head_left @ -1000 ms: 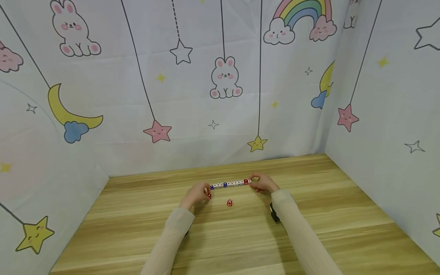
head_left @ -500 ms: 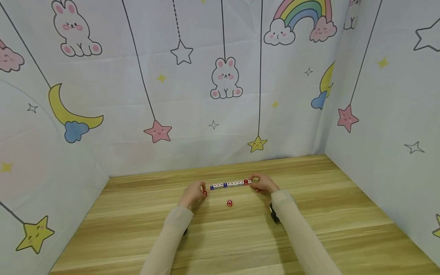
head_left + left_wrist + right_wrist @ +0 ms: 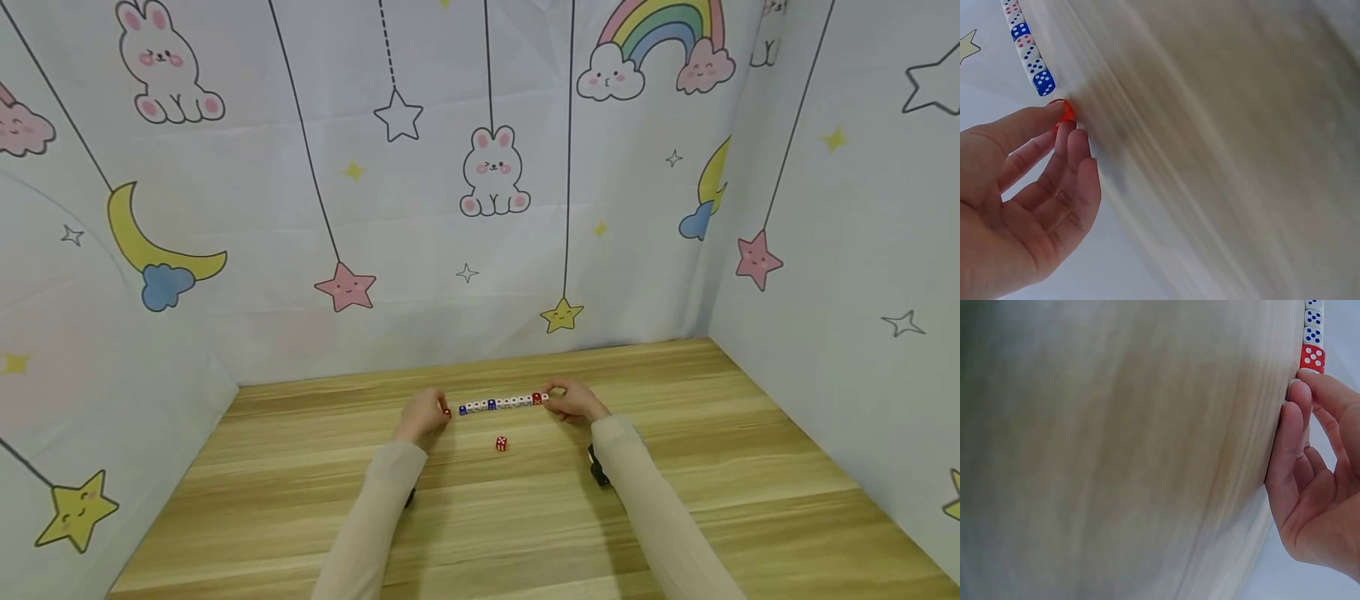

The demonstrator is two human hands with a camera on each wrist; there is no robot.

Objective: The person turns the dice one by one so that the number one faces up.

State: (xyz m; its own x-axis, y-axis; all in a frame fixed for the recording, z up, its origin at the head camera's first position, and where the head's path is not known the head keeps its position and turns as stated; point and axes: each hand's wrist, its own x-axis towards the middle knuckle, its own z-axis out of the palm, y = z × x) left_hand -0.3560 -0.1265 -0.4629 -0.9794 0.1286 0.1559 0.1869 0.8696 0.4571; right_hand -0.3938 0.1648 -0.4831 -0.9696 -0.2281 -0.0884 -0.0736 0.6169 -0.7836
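A straight row of dice [image 3: 513, 402], mostly white with some blue and red ones, lies on the wooden table. My left hand [image 3: 423, 414] pinches a red die [image 3: 1068, 112] between thumb and fingertips. That die is just off the row's left end, with a small gap to the blue end die [image 3: 1044, 82]. At the other end, my right hand [image 3: 576, 400] holds the white end die [image 3: 545, 397] with thumb and forefinger, beside a red die [image 3: 1312, 357] in the row. Fingertips mostly hide that white die in the right wrist view.
A loose red die [image 3: 501, 444] sits on the table [image 3: 517, 525] in front of the row. Behind the table and along its sides hangs white cloth [image 3: 420, 325] printed with rabbits, stars and moons.
My left hand has shifted left and then away from me, bringing its red die from in front of the row's left end to roughly in line with it. The right hand stays put.
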